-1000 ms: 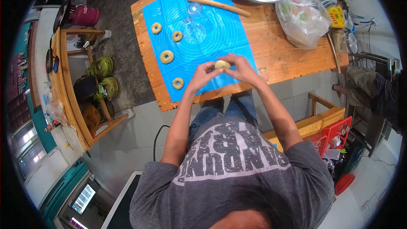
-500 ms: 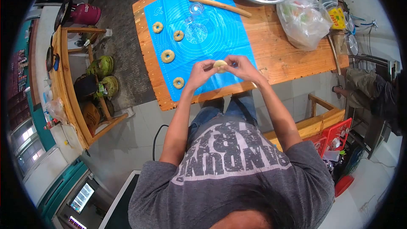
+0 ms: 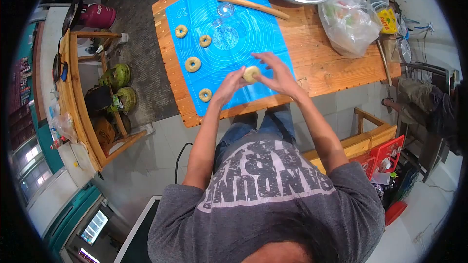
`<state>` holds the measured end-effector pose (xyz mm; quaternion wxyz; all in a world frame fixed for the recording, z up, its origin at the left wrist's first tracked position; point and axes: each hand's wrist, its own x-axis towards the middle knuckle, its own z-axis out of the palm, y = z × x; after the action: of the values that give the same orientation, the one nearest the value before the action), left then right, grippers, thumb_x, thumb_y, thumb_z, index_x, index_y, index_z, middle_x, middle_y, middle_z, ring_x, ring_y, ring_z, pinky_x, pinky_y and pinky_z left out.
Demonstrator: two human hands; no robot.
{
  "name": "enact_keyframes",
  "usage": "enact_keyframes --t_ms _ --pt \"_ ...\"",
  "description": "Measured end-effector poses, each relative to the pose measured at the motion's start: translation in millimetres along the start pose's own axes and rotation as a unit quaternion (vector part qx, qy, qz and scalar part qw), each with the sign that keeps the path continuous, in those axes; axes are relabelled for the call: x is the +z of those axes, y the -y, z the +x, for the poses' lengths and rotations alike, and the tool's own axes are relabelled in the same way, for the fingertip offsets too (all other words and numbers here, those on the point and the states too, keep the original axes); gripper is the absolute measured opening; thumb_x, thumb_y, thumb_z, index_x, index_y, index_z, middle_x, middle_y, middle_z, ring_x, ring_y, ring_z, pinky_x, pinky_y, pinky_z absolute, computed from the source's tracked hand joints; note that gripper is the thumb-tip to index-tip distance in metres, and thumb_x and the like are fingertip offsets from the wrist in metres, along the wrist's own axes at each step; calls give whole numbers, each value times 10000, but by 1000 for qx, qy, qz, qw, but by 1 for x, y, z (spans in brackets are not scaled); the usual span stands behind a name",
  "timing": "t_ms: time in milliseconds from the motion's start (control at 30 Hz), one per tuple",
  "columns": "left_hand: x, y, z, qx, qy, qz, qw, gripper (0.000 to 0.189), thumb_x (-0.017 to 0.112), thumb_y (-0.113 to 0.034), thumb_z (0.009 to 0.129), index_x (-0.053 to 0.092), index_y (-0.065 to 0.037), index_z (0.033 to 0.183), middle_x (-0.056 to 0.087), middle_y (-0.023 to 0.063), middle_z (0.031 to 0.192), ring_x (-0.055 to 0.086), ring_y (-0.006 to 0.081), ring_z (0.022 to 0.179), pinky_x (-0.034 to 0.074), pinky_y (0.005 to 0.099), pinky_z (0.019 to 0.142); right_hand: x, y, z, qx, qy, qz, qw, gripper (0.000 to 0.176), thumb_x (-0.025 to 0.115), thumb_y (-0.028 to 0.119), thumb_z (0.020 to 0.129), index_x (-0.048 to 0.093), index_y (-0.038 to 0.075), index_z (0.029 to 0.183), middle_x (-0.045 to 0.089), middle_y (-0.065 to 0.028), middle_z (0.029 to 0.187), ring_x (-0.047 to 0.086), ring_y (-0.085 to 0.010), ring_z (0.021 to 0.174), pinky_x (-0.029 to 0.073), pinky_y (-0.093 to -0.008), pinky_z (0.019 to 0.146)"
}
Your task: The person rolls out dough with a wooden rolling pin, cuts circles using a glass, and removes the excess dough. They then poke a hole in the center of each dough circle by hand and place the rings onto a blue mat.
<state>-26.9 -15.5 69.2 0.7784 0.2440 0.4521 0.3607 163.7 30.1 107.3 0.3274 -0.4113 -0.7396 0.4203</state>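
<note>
on the left of the blue mat [image 3: 263, 39] i see 4 dough rings [image 3: 193, 64] lying apart from each other; the left hand [image 3: 228, 86] curls its fingers around the dough piece [image 3: 251, 73], held just above the mat's near edge; the right hand [image 3: 277, 77] lies against the piece with fingers spread, not closed; i judge it could slip out between the palms, since only 1 hand truly clasps it, and drop onto a ring or off the table [image 3: 331, 63]; too hard a press could squash it.
</note>
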Motion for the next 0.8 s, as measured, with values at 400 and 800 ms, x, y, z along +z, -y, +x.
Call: enact_keyframes --t_ms 400,800 --pt "-2 11 14 130 -94 -43 986 461 358 -395 993 535 4 1143 602 139 1128 591 247 1068 478 421 942 15 22 -18 108 56 -28 992 367 578 153 881 532 149 1245 617 -100 676 624 -282 598 476 -395 538" --pt "7 13 13 160 -87 -155 971 366 356 -319 1003 518 -21 1141 603 144 1115 600 241 1059 494 413 936 15 18 -20 92 72 -44 992 393 587 155 865 504 134 1249 633 -122 720 630 -331 655 478 -437 560"
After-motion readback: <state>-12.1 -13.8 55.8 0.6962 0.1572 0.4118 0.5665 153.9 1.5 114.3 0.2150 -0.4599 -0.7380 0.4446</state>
